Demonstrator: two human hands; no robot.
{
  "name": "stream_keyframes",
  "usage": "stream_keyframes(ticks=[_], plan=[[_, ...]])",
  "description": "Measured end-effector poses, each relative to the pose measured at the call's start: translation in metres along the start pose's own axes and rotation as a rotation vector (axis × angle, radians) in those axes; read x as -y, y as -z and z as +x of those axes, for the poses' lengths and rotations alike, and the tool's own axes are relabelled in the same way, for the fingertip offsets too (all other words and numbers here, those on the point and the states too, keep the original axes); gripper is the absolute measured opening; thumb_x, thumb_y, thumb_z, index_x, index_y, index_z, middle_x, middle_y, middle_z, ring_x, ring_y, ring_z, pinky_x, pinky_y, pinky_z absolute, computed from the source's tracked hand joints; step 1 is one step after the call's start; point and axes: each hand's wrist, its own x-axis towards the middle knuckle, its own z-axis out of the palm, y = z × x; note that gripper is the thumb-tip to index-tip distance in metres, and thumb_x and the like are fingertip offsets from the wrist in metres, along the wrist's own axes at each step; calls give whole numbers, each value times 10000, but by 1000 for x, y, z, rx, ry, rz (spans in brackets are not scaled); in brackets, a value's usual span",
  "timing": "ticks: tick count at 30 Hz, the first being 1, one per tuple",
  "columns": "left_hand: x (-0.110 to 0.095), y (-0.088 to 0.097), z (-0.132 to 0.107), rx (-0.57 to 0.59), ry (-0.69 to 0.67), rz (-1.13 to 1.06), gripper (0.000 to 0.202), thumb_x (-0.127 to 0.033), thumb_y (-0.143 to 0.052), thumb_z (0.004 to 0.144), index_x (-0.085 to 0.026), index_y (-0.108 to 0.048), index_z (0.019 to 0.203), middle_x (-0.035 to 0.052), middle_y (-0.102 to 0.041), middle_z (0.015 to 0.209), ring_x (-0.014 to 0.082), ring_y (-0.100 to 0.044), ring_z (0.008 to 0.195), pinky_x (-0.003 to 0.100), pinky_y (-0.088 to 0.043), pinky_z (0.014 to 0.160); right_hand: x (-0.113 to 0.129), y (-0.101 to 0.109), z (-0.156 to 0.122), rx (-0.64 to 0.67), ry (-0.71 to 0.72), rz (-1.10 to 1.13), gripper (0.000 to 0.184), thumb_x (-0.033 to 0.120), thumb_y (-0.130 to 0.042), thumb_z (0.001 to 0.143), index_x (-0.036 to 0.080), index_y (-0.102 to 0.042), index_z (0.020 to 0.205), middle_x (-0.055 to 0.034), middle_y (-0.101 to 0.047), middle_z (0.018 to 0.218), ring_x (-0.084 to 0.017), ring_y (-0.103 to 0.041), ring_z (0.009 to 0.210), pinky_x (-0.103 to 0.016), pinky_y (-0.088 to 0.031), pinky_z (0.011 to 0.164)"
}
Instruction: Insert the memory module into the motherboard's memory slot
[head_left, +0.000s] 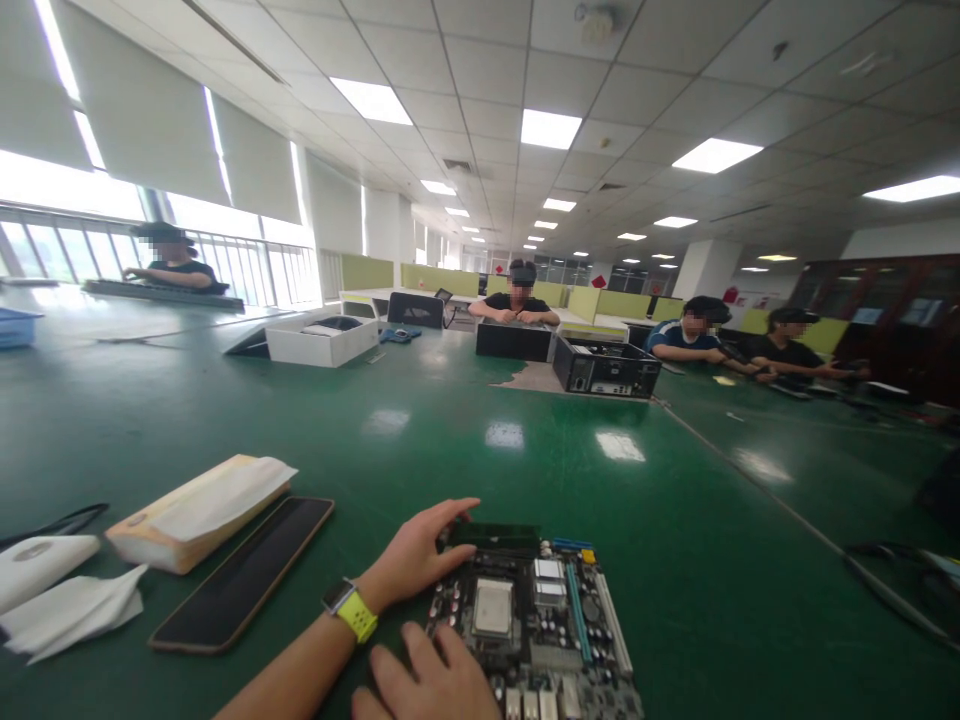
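Note:
A motherboard (536, 655) lies on the green table in front of me, with a square silver processor (493, 607) near its middle. Along its far edge stands a dark green memory stick (499, 537). My left hand (424, 550), with a yellow-strapped watch (352, 608) on the wrist, has its thumb in front of the stick's left end and its fingers behind it. At the near left side of the board is my right hand (435, 680), fingers spread and nothing visible in them; it is cut off by the bottom edge of the view.
To the left lie a phone (247, 570), a tissue pack (199, 510), crumpled tissue (75, 610) and a white device (45, 565). Cables (900, 580) lie at right. Across the table are an open computer case (607, 368), a white box (322, 340) and several people.

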Motion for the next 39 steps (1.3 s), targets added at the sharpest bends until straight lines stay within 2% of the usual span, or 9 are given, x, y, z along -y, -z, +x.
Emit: stream_keyframes(ticks=[4, 9, 13, 19, 24, 28, 32, 36, 39], plan=[[8, 1, 2, -100, 25, -63, 436, -288, -568, 859, -245, -481, 1285, 35, -632, 1090, 163, -600, 852, 272, -495, 742, -14, -6, -5, 57, 61, 42, 191, 278, -540, 831, 199, -537, 657, 8, -633, 672, -191, -574, 666, -319, -461, 589], [18, 1, 3, -195, 55, -88, 375, -311, -534, 885, -222, -496, 1247, 46, -633, 1049, 162, -599, 837, 270, -502, 699, -57, 32, -15, 181, 50, 105, 80, 286, -563, 816, 214, -583, 846, -4, -672, 843, -197, -586, 833, -329, -458, 721], [19, 0, 2, -175, 46, -91, 390, -316, -543, 878, -225, -494, 1254, 47, -633, 1042, 165, -600, 833, 276, -509, 700, -123, 54, -26, 264, -207, 83, 292, 114, -445, 841, 219, -606, 1061, -46, -663, 1115, -196, -574, 1041, -334, -423, 878], [16, 1, 2, -149, 59, -49, 396, -342, -546, 873, -231, -507, 1251, 41, -637, 1000, 154, -583, 753, 262, -499, 656, -250, 57, -78, 291, -589, -69, 405, 86, -384, 825, 169, -626, 1139, -79, -590, 1277, -204, -536, 1171, -343, -368, 1016], [13, -1, 3, -130, 61, 0, 386, -333, -557, 868, -234, -518, 1239, 15, -634, 921, 136, -553, 688, 257, -484, 667, -310, 68, -123, 231, -985, -249, 457, 112, -394, 806, 126, -544, 1238, -119, -543, 1318, -248, -505, 1201, -393, -343, 1029], [8, -3, 4, -94, 54, 11, 387, -308, -568, 858, -242, -524, 1238, 15, -637, 949, 135, -565, 700, 249, -482, 669, -320, 70, -132, 213, -1151, -229, 460, 205, -372, 843, 122, -501, 1277, -144, -604, 1219, -269, -583, 1090, -380, -429, 916], [5, -4, 4, -69, 50, 24, 357, -312, -565, 858, -240, -553, 1207, 16, -650, 935, 141, -580, 716, 253, -487, 681, -306, 67, -121, 196, -1212, -150, 446, 296, -380, 856, 206, -519, 1270, -101, -668, 1115, -248, -623, 1033, -343, -466, 840], [4, -4, 5, -81, 16, 22, 281, -320, -549, 869, -225, -605, 1127, 20, -663, 883, 157, -602, 754, 270, -496, 728, -268, 71, -102, 124, -1157, -24, 429, 345, -407, 854, 221, -547, 1240, -111, -681, 1096, -266, -631, 1031, -366, -476, 834], [1, -5, 7, -87, -9, 36, 260, -320, -543, 876, -225, -612, 1108, 24, -660, 891, 162, -605, 760, 282, -502, 736, -213, 70, -81, 106, -1014, 89, 418, 332, -432, 855, 224, -546, 1243, -116, -678, 1110, -283, -632, 1036, -402, -485, 847]])
